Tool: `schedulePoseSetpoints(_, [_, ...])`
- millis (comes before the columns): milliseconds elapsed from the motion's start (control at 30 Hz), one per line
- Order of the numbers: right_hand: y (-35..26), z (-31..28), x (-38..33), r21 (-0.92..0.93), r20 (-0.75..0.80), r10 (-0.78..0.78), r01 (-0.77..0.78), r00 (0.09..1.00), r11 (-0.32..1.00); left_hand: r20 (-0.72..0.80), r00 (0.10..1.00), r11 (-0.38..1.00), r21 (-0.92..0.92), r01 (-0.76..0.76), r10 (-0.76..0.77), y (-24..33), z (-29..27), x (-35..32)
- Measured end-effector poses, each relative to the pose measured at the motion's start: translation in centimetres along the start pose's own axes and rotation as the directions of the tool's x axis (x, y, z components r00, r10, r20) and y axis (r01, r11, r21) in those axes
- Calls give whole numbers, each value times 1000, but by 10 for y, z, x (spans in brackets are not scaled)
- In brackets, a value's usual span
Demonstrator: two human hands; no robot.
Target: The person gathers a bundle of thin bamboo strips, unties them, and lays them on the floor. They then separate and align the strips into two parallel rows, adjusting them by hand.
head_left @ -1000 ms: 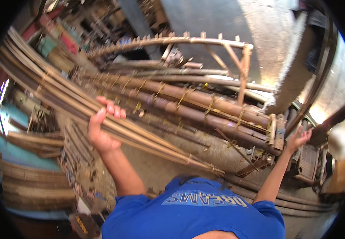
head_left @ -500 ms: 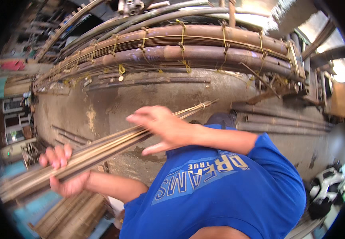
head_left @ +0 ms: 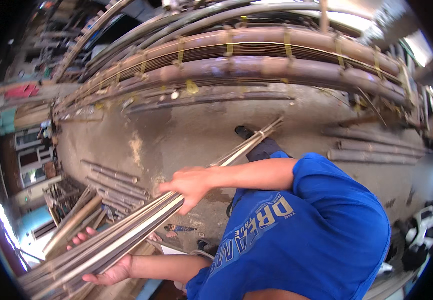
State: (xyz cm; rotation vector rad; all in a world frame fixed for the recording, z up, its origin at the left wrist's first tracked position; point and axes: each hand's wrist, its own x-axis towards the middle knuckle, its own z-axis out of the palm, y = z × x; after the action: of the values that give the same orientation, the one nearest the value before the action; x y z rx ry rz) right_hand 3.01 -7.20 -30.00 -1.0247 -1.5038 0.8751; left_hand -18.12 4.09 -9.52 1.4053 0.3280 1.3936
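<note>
A long bundle of thin, split bamboo strips runs slantwise from the lower left up to the middle, its strips pale and dark brown. Near its far tip a tie binds it. My right hand grips the bundle around its middle from above, thumb on the near side. Lower left, my left hand cradles it from beneath, the fingers curling up past the far side and the thumb along the near side. The lower-left end of the bundle is blurred and partly cut off by the picture's rim.
Thick bamboo poles lashed with yellow ties form a long rack across the back. Shorter poles lie on the floor at left, others at right. A sandalled foot shows beyond the bundle. A white-and-black object stands far right.
My right hand has gone from spread fingers to a closed grip on the bundle, moving slightly left and down. The bundle's lower-left end and my left hand have moved down and right in view.
</note>
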Motion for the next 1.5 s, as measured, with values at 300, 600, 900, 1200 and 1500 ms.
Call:
schedulePoseSetpoints(300, [121, 12, 98, -82, 159, 255, -245, 954, 966, -151, 988, 980, 199, 5, 26, -8, -113, 149])
schedulePoseSetpoints(600, [157, 26, 171, -24, 369, 324, -340, 871, 940, 373, 926, 828, -501, 251, -55, -104, -216, 204])
schedulePoseSetpoints(900, [162, 125, 198, -256, -218, 390, -438, 895, 862, 725, 684, 446, -638, 628, 75, -171, -260, 290])
schedulePoseSetpoints(1200, [195, 209, 232, -429, -518, 96, -355, 850, 830, 737, 673, 374, -608, 701, -63, -238, -400, 316])
schedulePoseSetpoints(1500, [263, 262, 250, -477, -628, 88, -472, 773, 742, 739, 674, 584, -542, 604, -11, -210, -347, 277])
